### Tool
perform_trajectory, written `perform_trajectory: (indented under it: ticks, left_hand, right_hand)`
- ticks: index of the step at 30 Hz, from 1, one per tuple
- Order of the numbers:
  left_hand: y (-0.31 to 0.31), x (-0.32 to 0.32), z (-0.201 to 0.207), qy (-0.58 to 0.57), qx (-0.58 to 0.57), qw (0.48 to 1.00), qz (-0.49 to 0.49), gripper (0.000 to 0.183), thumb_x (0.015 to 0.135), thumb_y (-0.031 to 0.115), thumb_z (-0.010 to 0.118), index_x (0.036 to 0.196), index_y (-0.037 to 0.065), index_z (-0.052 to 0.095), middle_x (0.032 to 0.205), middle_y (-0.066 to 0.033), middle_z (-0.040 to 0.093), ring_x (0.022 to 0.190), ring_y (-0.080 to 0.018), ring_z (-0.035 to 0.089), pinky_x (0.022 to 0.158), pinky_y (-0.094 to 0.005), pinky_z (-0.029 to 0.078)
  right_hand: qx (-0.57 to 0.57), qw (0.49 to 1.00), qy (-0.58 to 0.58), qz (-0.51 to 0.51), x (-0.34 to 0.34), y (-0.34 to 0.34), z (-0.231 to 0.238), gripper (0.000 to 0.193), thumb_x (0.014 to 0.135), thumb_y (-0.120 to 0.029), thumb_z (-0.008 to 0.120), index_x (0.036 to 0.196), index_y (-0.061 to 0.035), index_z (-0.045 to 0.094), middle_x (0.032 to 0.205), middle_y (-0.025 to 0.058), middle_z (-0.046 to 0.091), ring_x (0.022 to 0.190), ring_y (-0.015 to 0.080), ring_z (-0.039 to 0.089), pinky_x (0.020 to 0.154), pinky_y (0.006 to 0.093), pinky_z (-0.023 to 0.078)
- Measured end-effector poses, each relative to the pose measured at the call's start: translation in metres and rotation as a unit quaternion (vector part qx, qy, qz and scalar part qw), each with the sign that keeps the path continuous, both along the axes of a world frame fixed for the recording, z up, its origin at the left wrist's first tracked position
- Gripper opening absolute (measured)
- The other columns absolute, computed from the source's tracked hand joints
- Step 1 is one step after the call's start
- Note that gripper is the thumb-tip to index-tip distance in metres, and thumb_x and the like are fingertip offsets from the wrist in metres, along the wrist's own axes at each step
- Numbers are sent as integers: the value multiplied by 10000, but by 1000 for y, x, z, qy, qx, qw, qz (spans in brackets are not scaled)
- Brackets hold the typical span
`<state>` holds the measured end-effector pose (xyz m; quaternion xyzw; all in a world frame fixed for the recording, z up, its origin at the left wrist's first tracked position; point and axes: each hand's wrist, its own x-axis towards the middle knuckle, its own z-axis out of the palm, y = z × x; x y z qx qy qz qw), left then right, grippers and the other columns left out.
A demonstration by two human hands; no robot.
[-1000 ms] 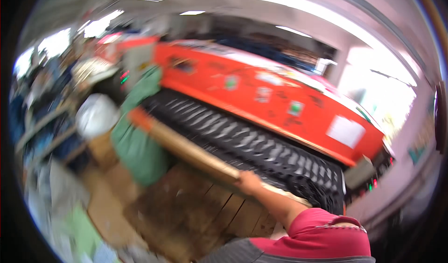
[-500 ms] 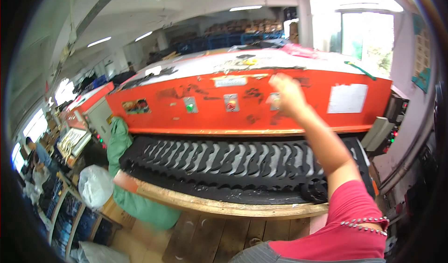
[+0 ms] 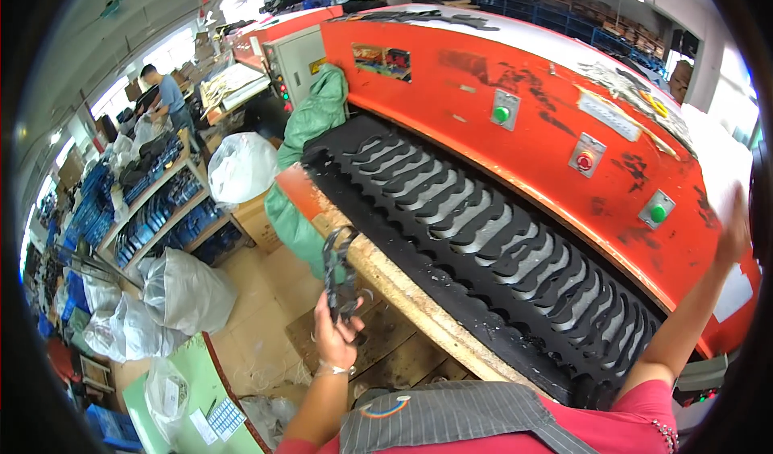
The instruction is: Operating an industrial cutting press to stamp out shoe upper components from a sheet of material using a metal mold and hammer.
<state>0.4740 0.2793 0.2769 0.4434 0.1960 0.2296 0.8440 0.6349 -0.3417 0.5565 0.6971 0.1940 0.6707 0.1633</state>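
The red machine (image 3: 531, 156) is standing over a black sheet (image 3: 483, 309), which is showing grey wavy shapes, and a wooden edge (image 3: 394, 281) is running along the sheet's near side. At the far right, the right hand (image 3: 733, 233) is hovering near the machine's front, blurred, so one cannot tell if its fingers are spread or pressed together. The left hand (image 3: 334, 337) is pinching a dark loop (image 3: 328, 273) by its lower part, with fingers curled, and the loop is pointing upward before the wooden edge.
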Motion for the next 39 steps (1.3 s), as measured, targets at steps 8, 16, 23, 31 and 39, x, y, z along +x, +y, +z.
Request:
perform_trajectory:
  ticks: [8, 16, 23, 31, 39]
  left_hand:
    - [2, 70, 5, -49, -293, 920, -257, 630, 980, 507, 347, 1318, -11, 465, 1135, -149, 617, 875, -204, 601, 802, -336, 473]
    - [102, 56, 23, -14, -296, 886, -357, 553, 978, 480, 381, 1252, 11, 481, 768, -54, 491, 713, -189, 483, 677, -305, 410]
    - [184, 74, 13, 19, -322, 928, -188, 471, 979, 448, 405, 1231, 68, 522, 835, -26, 548, 732, -179, 513, 679, -311, 434]
    - [222, 92, -10, 1, -266, 918, -293, 551, 985, 479, 380, 1292, 37, 500, 839, -43, 543, 729, -167, 514, 701, -298, 431]
    - [233, 130, 5, 3, -194, 941, -277, 596, 977, 500, 379, 1322, 22, 470, 781, -29, 512, 722, -169, 490, 686, -301, 404]
  right_hand:
    - [670, 267, 510, 468, -42, 351, -235, 236, 930, -234, 565, 1048, -30, 586, 966, 36, 614, 849, 108, 564, 738, 275, 477]
    - [682, 236, 484, 495, 42, 514, -227, 265, 942, -296, 574, 911, -33, 574, 758, 29, 601, 618, 99, 552, 550, 258, 451]
    - [614, 226, 648, 390, 5, 639, -264, 216, 913, -225, 637, 931, -14, 594, 813, 21, 611, 737, 112, 574, 642, 284, 472]
    - [649, 273, 601, 378, 52, 670, -293, 342, 955, -345, 547, 858, -19, 586, 689, 38, 593, 534, 111, 527, 456, 272, 425]
    - [699, 235, 549, 394, 120, 659, -290, 286, 940, -308, 577, 891, -26, 583, 642, 14, 571, 458, 91, 497, 362, 247, 379]
